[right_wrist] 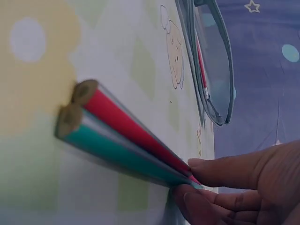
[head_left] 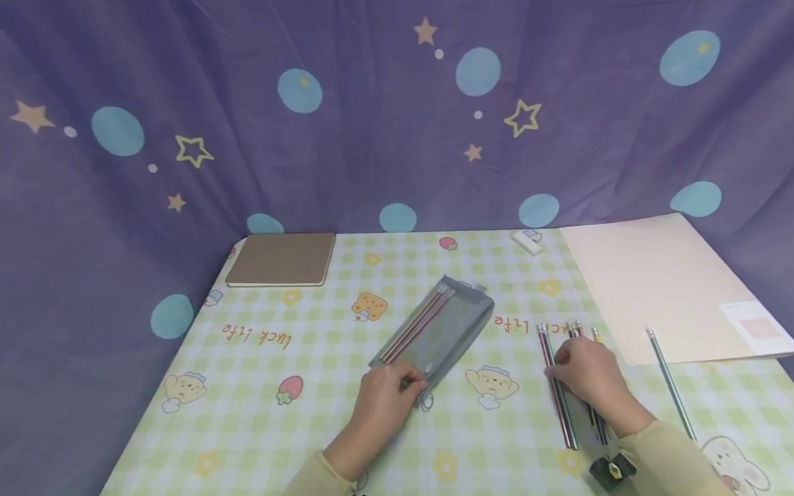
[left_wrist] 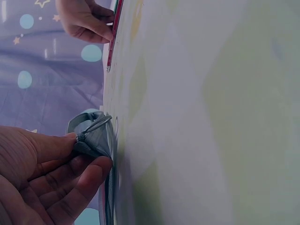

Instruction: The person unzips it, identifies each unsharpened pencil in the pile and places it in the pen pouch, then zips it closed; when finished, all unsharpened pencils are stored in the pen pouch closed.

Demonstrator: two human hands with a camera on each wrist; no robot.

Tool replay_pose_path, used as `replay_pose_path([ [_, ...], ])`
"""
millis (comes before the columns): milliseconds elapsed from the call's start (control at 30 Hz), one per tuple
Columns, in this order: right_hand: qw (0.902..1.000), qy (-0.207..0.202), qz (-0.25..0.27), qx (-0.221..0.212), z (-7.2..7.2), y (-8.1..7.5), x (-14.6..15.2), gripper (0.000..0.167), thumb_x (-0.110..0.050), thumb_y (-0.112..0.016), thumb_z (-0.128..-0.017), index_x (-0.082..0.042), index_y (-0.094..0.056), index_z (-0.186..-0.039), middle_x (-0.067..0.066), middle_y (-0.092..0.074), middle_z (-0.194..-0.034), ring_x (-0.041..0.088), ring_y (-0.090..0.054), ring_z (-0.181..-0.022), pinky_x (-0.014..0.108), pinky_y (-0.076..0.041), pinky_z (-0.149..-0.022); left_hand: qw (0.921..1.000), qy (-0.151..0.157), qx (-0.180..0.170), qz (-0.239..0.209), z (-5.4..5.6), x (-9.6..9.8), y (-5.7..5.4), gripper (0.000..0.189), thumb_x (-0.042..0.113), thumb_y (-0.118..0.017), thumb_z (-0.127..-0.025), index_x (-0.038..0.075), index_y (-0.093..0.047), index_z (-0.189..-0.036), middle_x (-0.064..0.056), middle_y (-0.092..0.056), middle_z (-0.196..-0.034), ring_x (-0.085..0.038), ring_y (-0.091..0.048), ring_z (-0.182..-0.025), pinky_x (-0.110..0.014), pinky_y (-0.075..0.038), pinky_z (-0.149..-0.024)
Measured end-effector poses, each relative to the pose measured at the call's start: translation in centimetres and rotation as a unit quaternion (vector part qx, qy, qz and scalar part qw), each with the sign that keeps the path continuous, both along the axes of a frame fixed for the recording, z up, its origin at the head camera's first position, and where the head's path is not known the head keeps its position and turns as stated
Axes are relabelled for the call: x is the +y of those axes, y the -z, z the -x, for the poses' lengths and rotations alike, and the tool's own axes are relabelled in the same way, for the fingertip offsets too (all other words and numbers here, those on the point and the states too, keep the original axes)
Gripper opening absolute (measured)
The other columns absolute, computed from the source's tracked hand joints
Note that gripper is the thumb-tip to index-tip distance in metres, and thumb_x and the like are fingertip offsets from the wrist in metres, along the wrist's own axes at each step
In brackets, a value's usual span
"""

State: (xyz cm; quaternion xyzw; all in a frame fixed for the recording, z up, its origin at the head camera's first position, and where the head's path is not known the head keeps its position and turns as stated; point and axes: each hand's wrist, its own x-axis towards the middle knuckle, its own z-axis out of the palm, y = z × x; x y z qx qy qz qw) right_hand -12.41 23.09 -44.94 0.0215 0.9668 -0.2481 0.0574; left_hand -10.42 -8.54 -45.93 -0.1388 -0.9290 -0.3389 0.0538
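Observation:
A grey mesh pencil case (head_left: pixel 456 333) lies slanted mid-table, with a few pencils (head_left: pixel 415 325) showing inside. My left hand (head_left: pixel 389 397) holds its near end; in the left wrist view the thumb and fingers pinch the grey fabric beside the zip pull (left_wrist: pixel 96 124). To the right, my right hand (head_left: pixel 592 374) is over a group of pencils. In the right wrist view its thumb and fingers pinch a red pencil (right_wrist: pixel 136 129) and a green pencil (right_wrist: pixel 117 152) lying side by side, unsharpened ends toward the camera. More pencils (head_left: pixel 597 423) lie partly hidden beneath that hand.
A single green pencil (head_left: pixel 671 386) lies farther right. Behind it is a large cream folder (head_left: pixel 658 284) with a white label. A white eraser (head_left: pixel 527 243) sits at the back, and a brown notebook (head_left: pixel 282 261) at the back left. A purple curtain (head_left: pixel 374 164) hangs behind the table.

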Motion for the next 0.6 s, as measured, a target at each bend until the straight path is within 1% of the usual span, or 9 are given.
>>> replay_pose_path([
  [167,0.999,0.01,0.025,-0.036,0.02,0.08,0.14,0.02,-0.016,-0.078,-0.079,0.002,-0.068,-0.079,0.004,-0.061,-0.061,0.017,-0.055,-0.053,0.033,-0.044,-0.054,1.0,-0.002,0.005,0.002,0.04,0.02,0.02,0.006,0.017,-0.079,-0.082,0.016,-0.073,-0.079,0.007,-0.07,-0.075,-0.004,-0.06,-0.064,-0.025,-0.048,-0.062],
  [233,0.9982,0.014,0.034,-0.048,0.02,0.11,0.16,0.019,-0.017,-0.077,-0.081,0.0,-0.068,-0.076,0.002,-0.059,-0.055,0.015,-0.055,-0.05,0.031,-0.042,-0.053,1.0,-0.002,0.007,0.004,0.05,0.01,0.03,0.006,0.017,-0.079,-0.082,0.016,-0.073,-0.079,0.007,-0.07,-0.075,-0.004,-0.06,-0.064,-0.026,-0.048,-0.062],
  [300,0.9968,0.021,0.047,-0.061,0.03,0.13,0.2,0.019,-0.017,-0.076,-0.082,-0.001,-0.067,-0.075,0.002,-0.059,-0.055,0.015,-0.055,-0.05,0.031,-0.042,-0.053,0.9999,-0.003,0.008,0.006,0.06,0.0,0.05,0.006,0.017,-0.079,-0.082,0.016,-0.073,-0.079,0.007,-0.07,-0.075,-0.004,-0.06,-0.064,-0.026,-0.048,-0.062],
  [467,0.9922,0.038,0.073,-0.094,0.18,0.42,0.26,0.018,-0.014,-0.074,-0.083,-0.003,-0.065,-0.073,0.004,-0.061,-0.062,0.015,-0.058,-0.052,0.029,-0.045,-0.051,1.0,-0.001,0.006,0.003,0.07,-0.02,0.08,0.006,0.016,-0.079,-0.082,0.016,-0.073,-0.079,0.008,-0.069,-0.074,-0.004,-0.059,-0.064,-0.026,-0.048,-0.062],
  [600,0.9913,0.037,0.074,-0.102,0.09,0.25,0.48,0.02,-0.014,-0.071,-0.086,-0.005,-0.064,-0.07,0.003,-0.06,-0.061,0.015,-0.057,-0.053,0.03,-0.045,-0.052,1.0,0.002,0.002,0.001,0.0,-0.09,0.13,0.007,0.015,-0.078,-0.082,0.016,-0.073,-0.079,0.009,-0.068,-0.074,-0.004,-0.059,-0.065,-0.027,-0.048,-0.063],
])
